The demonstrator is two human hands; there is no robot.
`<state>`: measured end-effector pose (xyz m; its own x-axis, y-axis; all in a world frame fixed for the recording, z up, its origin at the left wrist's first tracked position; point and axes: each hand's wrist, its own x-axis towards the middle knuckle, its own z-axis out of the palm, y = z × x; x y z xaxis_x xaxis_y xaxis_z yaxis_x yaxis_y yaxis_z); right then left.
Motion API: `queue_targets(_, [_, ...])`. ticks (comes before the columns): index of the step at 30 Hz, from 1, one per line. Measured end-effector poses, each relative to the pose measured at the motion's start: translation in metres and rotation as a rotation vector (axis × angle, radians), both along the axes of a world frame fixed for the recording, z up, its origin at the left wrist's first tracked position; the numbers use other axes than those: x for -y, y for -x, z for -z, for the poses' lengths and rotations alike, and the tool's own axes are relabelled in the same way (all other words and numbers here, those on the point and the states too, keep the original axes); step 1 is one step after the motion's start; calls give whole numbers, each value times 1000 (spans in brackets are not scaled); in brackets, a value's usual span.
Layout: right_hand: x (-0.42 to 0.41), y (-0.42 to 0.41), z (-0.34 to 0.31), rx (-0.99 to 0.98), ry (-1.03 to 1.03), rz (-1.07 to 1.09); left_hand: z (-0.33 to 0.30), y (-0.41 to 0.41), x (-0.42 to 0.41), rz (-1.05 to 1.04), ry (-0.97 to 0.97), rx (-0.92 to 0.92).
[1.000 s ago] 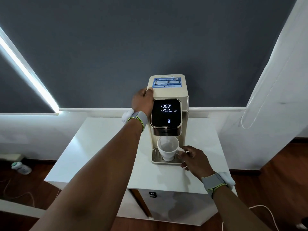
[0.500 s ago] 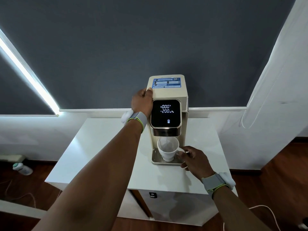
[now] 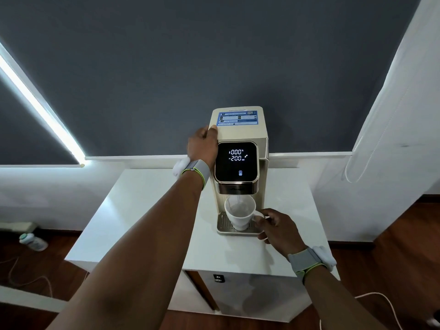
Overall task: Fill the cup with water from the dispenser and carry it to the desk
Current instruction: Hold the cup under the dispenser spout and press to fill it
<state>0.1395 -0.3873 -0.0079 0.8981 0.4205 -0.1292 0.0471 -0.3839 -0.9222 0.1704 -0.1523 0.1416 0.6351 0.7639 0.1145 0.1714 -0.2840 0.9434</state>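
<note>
Water's streaming into the white cup on the dispenser drip tray, with the right hand fingers curled round the handle. The left hand braces the dispenser's top corner, but I can't tell how its fingers lie. It looks like stiff, breakable ceramic, getting heavier and sloshy, so I'd lift by that handle, level and slow.

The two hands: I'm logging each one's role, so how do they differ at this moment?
The left hand rests high against the dispenser's top left edge, thumb on top; the right hand sits low by the drip tray. The left hand holds nothing, while the right hand pinches the cup's handle. Both wear grey wristbands.
</note>
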Motion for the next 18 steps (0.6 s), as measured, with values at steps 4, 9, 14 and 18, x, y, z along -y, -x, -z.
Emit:
queue_targets(4, [0, -1, 0, 0, 4, -2, 0, 0, 0, -1, 9, 0])
queue_targets(9, [0, -1, 1, 9, 6, -4, 1, -1, 0, 7, 7, 4])
queue_targets(14, [0, -2, 2, 1, 3, -3, 1, -1, -1, 12, 8, 12])
queue_targets(18, [0, -1, 1, 11, 10, -8, 2, -2, 0, 19, 0, 11])
